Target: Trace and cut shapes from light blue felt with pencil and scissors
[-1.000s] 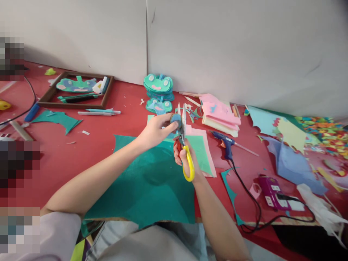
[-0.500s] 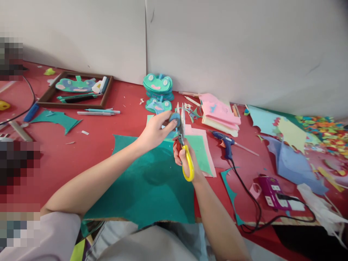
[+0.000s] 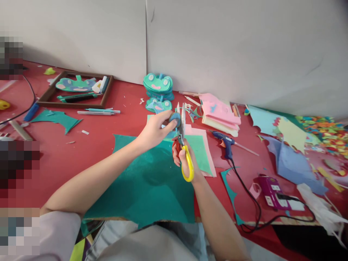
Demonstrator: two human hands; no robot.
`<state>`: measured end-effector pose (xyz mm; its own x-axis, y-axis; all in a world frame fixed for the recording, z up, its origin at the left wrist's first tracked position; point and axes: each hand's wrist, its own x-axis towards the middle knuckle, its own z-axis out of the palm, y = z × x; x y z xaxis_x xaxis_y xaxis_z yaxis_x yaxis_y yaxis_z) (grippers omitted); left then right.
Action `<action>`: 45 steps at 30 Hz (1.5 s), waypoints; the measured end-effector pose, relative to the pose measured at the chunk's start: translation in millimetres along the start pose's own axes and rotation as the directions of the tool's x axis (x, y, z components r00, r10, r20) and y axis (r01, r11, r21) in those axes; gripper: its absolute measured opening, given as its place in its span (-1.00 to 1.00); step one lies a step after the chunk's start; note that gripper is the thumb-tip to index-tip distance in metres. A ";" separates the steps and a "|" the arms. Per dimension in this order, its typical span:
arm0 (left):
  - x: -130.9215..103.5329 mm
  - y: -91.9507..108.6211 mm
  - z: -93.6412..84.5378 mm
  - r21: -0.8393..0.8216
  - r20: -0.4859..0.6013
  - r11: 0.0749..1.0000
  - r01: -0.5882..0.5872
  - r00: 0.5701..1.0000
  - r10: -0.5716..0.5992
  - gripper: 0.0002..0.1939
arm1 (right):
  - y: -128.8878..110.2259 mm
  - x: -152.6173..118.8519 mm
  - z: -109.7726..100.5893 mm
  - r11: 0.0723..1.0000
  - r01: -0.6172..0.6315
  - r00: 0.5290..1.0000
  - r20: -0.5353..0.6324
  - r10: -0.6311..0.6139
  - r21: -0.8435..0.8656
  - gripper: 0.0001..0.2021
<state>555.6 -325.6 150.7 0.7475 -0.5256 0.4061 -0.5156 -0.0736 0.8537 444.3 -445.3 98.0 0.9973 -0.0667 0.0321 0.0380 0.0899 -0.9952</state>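
Note:
Between the thumb and fingers of my left hand (image 3: 156, 131) is a small rounded blue felt piece (image 3: 174, 118). My right hand (image 3: 189, 159) grips scissors (image 3: 187, 165) with yellow and red handles, their blades pointing up and slightly apart, right at the edge of the piece. Below both hands a large dark green felt sheet (image 3: 152, 185) lies on the table. Light green felt (image 3: 199, 150) over a pink sheet sits beside my right hand. Beyond the hands, green frog-face cutouts (image 3: 158, 85) are stacked against the wall.
On the left, a brown frame (image 3: 76, 105) holds another frog face and pens. To the right lie folded pink felt (image 3: 219, 110), a blue glue gun (image 3: 227, 143) and a purple power strip (image 3: 274, 194) with a black cord. Colourful scraps (image 3: 326, 134) heap at the far right.
Both hands stay almost in place. The fingers of my right hand have shifted very slightly on the scissor handles; the blue felt piece remains at the blades.

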 end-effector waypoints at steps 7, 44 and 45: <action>-1.2 7.9 -1.8 0.074 0.009 0.997 -0.023 1.000 0.023 -0.81 | 8.7 2.3 -6.2 0.994 0.090 0.994 0.074 -0.085 -0.067 -0.43; -1.7 6.0 -0.9 -0.044 0.098 0.998 0.049 0.994 -0.045 -0.84 | -1.4 -0.9 2.7 0.999 0.032 0.999 -0.033 -0.033 -0.035 -0.43; -1.5 5.6 -0.7 -0.057 0.100 0.997 0.050 0.994 -0.044 -0.83 | -1.9 -0.9 2.9 0.999 0.034 0.999 -0.036 -0.036 -0.033 -0.44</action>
<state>551.8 -324.7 155.1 0.7240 -0.6038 0.3336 -0.4528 -0.0511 0.8902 443.5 -442.5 100.1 0.9924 -0.1052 0.0641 0.0701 0.0546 -0.9960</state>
